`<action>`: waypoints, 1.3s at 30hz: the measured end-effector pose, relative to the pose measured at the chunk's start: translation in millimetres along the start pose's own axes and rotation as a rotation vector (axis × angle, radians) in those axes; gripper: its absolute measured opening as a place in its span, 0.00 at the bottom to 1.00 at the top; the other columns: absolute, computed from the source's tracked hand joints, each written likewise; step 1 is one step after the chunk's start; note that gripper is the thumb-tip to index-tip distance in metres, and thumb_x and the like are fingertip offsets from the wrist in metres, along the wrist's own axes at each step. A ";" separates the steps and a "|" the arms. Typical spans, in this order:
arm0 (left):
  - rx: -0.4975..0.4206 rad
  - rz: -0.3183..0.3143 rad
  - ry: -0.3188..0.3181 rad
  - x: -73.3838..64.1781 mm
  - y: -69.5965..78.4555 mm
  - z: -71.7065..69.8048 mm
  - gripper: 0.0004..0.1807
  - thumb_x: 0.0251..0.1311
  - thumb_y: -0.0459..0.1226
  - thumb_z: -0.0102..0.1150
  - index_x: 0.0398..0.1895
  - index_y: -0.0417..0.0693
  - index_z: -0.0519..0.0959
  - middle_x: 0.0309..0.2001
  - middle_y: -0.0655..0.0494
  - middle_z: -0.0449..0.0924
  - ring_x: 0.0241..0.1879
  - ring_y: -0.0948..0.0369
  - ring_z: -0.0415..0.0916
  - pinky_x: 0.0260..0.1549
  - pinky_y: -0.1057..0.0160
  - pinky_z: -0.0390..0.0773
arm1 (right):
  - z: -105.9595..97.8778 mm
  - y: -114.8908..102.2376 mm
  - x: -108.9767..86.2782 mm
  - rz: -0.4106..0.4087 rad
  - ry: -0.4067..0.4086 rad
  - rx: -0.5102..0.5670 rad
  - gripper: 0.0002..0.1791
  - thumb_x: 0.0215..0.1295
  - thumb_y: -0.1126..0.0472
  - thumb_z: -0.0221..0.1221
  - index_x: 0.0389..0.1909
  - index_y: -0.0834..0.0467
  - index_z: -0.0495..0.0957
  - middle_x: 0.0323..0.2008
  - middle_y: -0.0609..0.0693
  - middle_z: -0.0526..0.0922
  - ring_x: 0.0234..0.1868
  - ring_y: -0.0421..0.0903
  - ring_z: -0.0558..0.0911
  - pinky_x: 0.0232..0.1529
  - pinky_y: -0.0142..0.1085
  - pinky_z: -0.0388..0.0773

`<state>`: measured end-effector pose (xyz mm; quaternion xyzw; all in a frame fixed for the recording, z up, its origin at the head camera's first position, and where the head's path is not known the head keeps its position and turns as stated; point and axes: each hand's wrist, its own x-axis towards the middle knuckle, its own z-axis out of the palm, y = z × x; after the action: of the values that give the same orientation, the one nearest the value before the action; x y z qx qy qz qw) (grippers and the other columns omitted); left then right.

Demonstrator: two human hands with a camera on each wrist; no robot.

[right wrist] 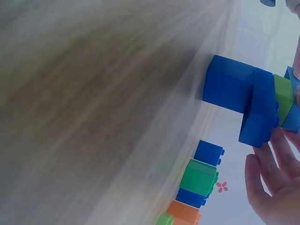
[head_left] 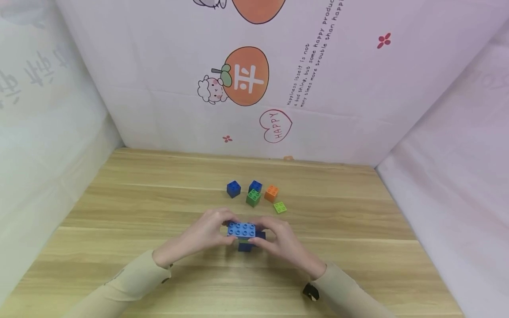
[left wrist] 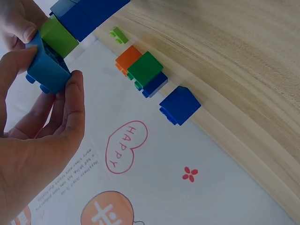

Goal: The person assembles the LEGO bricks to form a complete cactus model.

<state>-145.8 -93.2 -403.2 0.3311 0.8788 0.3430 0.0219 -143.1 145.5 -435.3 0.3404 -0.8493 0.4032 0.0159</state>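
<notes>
Both hands are at a small brick stack in the middle of the wooden table. A light blue eight-stud brick [head_left: 241, 230] tops it, its studs facing up. My left hand [head_left: 207, 232] grips the left end between thumb and fingers. At the right end, my right hand [head_left: 282, 238] pinches the same brick. Beneath it sits a lime green brick [left wrist: 58, 40], then a dark blue brick [right wrist: 258, 110] that juts out sideways over a lower dark blue block [right wrist: 229, 84]. The lower block appears to stand on the table. Some of the light blue brick is hidden by fingers.
Beyond the hands lie loose bricks: a dark blue one [head_left: 233, 189], another dark blue one [head_left: 256, 185] behind a green one [head_left: 253, 198], an orange one [head_left: 271, 193] and a flat lime piece [head_left: 280, 207]. A printed white cloth [head_left: 179, 119] rises behind the table [head_left: 159, 185].
</notes>
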 end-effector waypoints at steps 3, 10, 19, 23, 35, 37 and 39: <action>0.010 -0.004 -0.007 0.3 1.6 -0.5 0.20 0.50 0.32 0.71 0.48 0.38 0.83 0.45 0.47 0.86 0.43 0.57 0.84 0.44 0.64 0.87 | -0.4 -0.8 -0.4 0.010 -0.001 0.003 0.20 0.61 0.54 0.67 0.54 0.53 0.80 0.49 0.47 0.87 0.46 0.39 0.86 0.51 0.37 0.86; -0.007 -0.007 -0.020 -1.4 -0.1 -2.2 0.20 0.51 0.33 0.71 0.49 0.39 0.82 0.46 0.48 0.86 0.44 0.58 0.84 0.45 0.62 0.87 | -1.9 -3.1 -0.6 0.030 -0.012 0.010 0.22 0.60 0.55 0.68 0.54 0.55 0.79 0.50 0.50 0.86 0.47 0.44 0.87 0.53 0.39 0.86; -0.065 0.012 -0.013 -2.1 -8.9 -6.7 0.18 0.59 0.42 0.68 0.49 0.42 0.83 0.46 0.51 0.86 0.42 0.62 0.83 0.43 0.66 0.86 | -4.7 -4.9 1.5 0.039 -0.035 0.021 0.22 0.58 0.56 0.69 0.53 0.58 0.80 0.48 0.53 0.87 0.45 0.52 0.87 0.53 0.44 0.86; -0.120 -0.012 0.005 1.1 -15.5 -11.0 0.14 0.65 0.42 0.62 0.48 0.43 0.83 0.44 0.50 0.87 0.42 0.62 0.83 0.45 0.70 0.84 | -5.9 -5.6 2.3 0.043 -0.051 0.015 0.22 0.59 0.57 0.69 0.53 0.59 0.80 0.47 0.53 0.87 0.45 0.53 0.87 0.53 0.46 0.85; -0.158 -0.155 0.150 32.9 -52.1 -21.9 0.09 0.65 0.33 0.60 0.46 0.39 0.83 0.44 0.44 0.87 0.43 0.55 0.84 0.46 0.61 0.86 | -8.7 -6.8 1.8 0.092 -0.084 0.025 0.23 0.59 0.54 0.68 0.55 0.57 0.80 0.49 0.53 0.87 0.47 0.52 0.87 0.53 0.46 0.85; -0.160 -0.182 0.154 38.0 -58.7 -21.2 0.10 0.65 0.33 0.60 0.47 0.38 0.82 0.45 0.42 0.86 0.44 0.54 0.84 0.47 0.59 0.86 | -8.8 -7.2 1.9 0.102 -0.086 0.025 0.23 0.60 0.55 0.68 0.55 0.57 0.80 0.50 0.53 0.87 0.47 0.52 0.87 0.54 0.46 0.84; -0.159 -0.212 0.158 42.7 -64.3 -20.4 0.12 0.65 0.32 0.60 0.49 0.36 0.81 0.47 0.40 0.85 0.45 0.52 0.83 0.48 0.57 0.86 | -8.4 -7.2 2.2 0.109 -0.087 0.024 0.23 0.60 0.55 0.68 0.55 0.58 0.80 0.50 0.54 0.86 0.48 0.51 0.87 0.55 0.46 0.84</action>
<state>-220.9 -114.8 -419.2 0.2058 0.8779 0.4320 0.0147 -142.6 146.9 -424.2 0.3111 -0.8616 0.3983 -0.0470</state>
